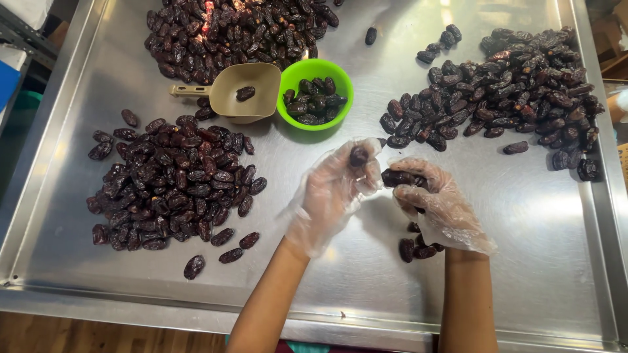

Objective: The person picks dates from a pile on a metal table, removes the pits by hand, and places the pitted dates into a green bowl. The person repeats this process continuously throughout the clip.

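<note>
Two bare forearms enter from the bottom edge, both hands in loose clear plastic gloves, held just above a large steel tray (523, 287). Left hand (333, 189): fingers curled up, pinching a single dark date (359, 155) at the fingertips. Right hand (435, 202): closed around another date (397, 177), its dark end showing toward the left hand; the two hands nearly touch. Below the right wrist, a few loose dates (415, 248) lie on the tray, partly hidden by the glove. Left of the hands, a broad pile of dates (170, 183) spreads over the tray, with several strays near its lower edge. Beyond the hands, a bright green bowl (316, 95) holds a small heap of dates. Touching its left side, a tan plastic scoop (242, 91) lies with handle pointing left, one date in it. To the right, a second pile (510, 85) runs toward the tray's right rim. Farthest off, a third pile (235, 29) sits at the top edge, cut off by the frame.
</note>
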